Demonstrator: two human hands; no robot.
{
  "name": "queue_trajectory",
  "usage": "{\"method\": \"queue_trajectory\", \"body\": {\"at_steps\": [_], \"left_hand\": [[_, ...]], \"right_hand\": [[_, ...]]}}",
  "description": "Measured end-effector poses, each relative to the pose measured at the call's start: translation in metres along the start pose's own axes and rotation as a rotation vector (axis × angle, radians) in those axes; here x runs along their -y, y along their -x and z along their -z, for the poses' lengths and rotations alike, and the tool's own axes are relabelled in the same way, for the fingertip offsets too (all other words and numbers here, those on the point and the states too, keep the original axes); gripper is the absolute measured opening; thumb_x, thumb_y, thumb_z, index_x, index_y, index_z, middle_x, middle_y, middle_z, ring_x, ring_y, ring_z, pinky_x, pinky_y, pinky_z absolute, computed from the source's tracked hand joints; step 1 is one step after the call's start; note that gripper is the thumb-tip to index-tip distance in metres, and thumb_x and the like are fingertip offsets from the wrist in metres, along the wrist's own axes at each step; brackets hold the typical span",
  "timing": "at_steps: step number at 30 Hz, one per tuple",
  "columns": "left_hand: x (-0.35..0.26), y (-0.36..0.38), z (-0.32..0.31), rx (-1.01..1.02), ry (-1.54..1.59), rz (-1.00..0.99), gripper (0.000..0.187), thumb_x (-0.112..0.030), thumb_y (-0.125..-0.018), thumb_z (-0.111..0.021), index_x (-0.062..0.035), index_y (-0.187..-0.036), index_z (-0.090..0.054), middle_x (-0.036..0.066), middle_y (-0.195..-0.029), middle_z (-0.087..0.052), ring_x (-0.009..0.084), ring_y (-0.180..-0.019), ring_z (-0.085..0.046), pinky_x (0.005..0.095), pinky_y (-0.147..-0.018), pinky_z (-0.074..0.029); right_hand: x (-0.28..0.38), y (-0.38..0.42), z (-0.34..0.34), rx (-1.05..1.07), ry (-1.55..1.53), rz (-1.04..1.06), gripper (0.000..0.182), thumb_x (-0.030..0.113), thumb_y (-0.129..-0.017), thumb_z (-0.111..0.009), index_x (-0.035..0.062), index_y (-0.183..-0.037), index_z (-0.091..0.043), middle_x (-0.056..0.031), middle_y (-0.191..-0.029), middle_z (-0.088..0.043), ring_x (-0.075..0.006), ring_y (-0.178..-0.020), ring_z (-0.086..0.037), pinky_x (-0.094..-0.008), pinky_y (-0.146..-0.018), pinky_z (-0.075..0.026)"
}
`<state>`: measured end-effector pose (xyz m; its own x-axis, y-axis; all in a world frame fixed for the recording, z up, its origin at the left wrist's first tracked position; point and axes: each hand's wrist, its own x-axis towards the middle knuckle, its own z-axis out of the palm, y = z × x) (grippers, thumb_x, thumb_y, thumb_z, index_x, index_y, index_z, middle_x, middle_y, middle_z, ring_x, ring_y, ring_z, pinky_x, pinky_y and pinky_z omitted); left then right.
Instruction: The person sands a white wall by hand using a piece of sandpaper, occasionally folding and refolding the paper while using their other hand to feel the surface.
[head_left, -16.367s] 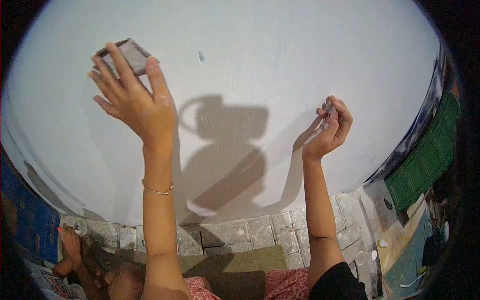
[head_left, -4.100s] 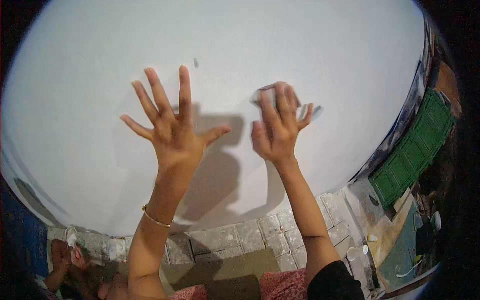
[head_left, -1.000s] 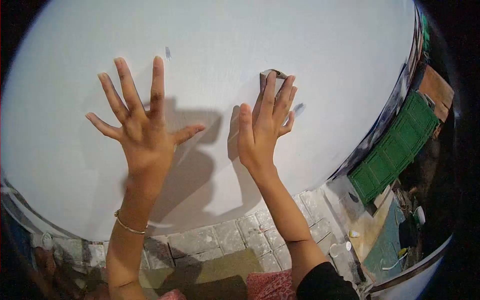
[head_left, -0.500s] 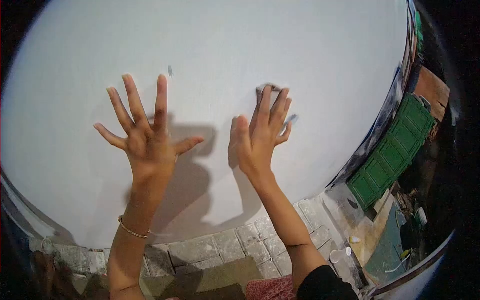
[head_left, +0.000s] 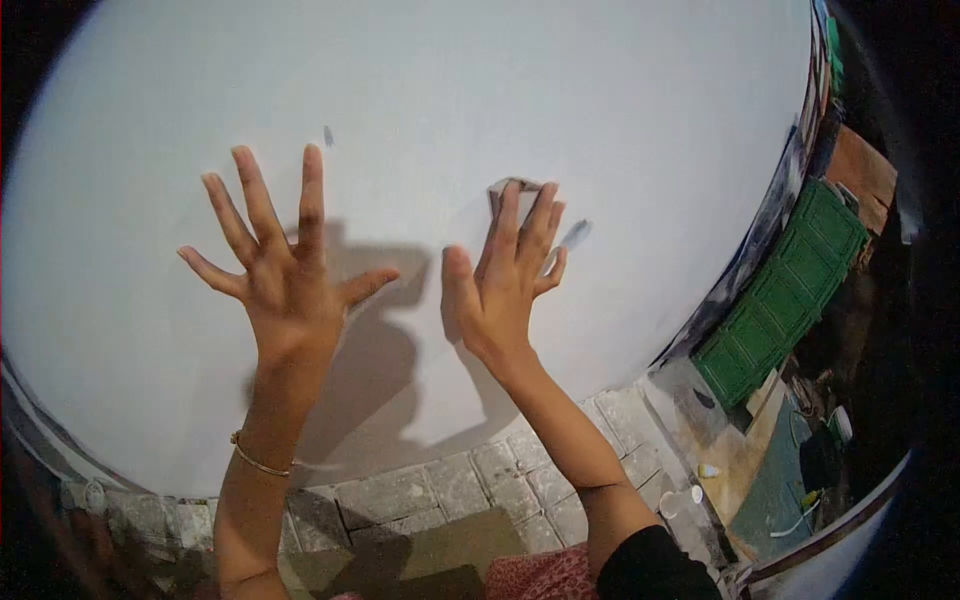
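Observation:
My left hand (head_left: 290,285) is spread wide against the white wall (head_left: 420,90), fingers apart and nothing in it. A thin bracelet (head_left: 262,460) circles that wrist. To the right, my right hand (head_left: 505,290) presses a thin, greyish folded sheet (head_left: 495,197), which looks like sandpaper, flat to the wall. Only the sheet's upper edges show around the fingers; the palm hides the rest. Just beside the right fingertips is a grey smudge (head_left: 577,234) on the wall. A smaller grey mark (head_left: 328,136) lies above the left fingers.
Grey paving blocks (head_left: 395,500) run along the wall's foot, with a greenish mat (head_left: 440,548) nearer me. A green panel (head_left: 785,295) leans at the right. White cups (head_left: 680,503) and assorted clutter (head_left: 825,440) stand on the ground there.
My right hand and the sheet under it have slid left and slightly down along the wall. More of the grey smudge shows now. My left hand keeps its spread pose; the view has shifted slightly.

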<state>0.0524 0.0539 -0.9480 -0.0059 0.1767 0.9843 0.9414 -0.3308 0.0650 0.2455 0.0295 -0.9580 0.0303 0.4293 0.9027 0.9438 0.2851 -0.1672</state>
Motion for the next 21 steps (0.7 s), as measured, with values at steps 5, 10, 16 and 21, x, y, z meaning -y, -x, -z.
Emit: {"method": "queue_trajectory", "body": {"at_steps": [5,10,16,21], "left_hand": [[0.001,0.002,0.001,0.027,-0.013,-0.020,0.116,-0.087,-0.053,-0.048,-0.0303,-0.149,-0.015,0.021,-0.154,0.000,0.0421,-0.140,0.005,0.0719,-0.095,0.018],[0.001,0.001,0.001,0.028,-0.012,0.001,0.116,-0.088,-0.052,-0.049,-0.0317,-0.148,-0.015,0.021,-0.154,0.000,0.0420,-0.140,0.004,0.0720,-0.095,0.018],[0.001,0.000,0.001,0.031,0.002,-0.012,0.113,-0.086,-0.054,-0.049,-0.0329,-0.148,-0.016,0.019,-0.154,0.002,0.0425,-0.140,0.005,0.0732,-0.093,0.018],[-0.002,0.003,0.004,0.065,0.019,-0.002,0.109,-0.087,-0.057,-0.044,-0.0326,-0.148,-0.018,0.019,-0.154,0.001,0.0427,-0.140,0.006,0.0724,-0.093,0.020]], "right_hand": [[0.002,0.003,0.002,-0.018,-0.003,-0.076,0.076,0.052,-0.089,-0.044,0.0099,-0.148,-0.018,-0.0235,-0.153,0.002,-0.0412,-0.141,0.005,-0.0674,-0.099,0.006],[0.003,-0.012,0.002,-0.052,-0.014,-0.069,0.076,0.051,-0.089,-0.044,0.0110,-0.148,-0.017,-0.0241,-0.153,0.002,-0.0416,-0.140,0.006,-0.0663,-0.100,0.007],[-0.003,0.006,-0.007,-0.003,-0.022,-0.024,0.076,0.052,-0.089,-0.044,0.0110,-0.148,-0.017,-0.0247,-0.152,0.003,-0.0420,-0.140,0.007,-0.0670,-0.099,0.007],[0.004,-0.010,0.005,-0.042,-0.024,-0.092,0.075,0.053,-0.091,-0.041,0.0108,-0.148,-0.017,-0.0239,-0.153,0.002,-0.0427,-0.140,0.005,-0.0686,-0.099,0.004]]}}
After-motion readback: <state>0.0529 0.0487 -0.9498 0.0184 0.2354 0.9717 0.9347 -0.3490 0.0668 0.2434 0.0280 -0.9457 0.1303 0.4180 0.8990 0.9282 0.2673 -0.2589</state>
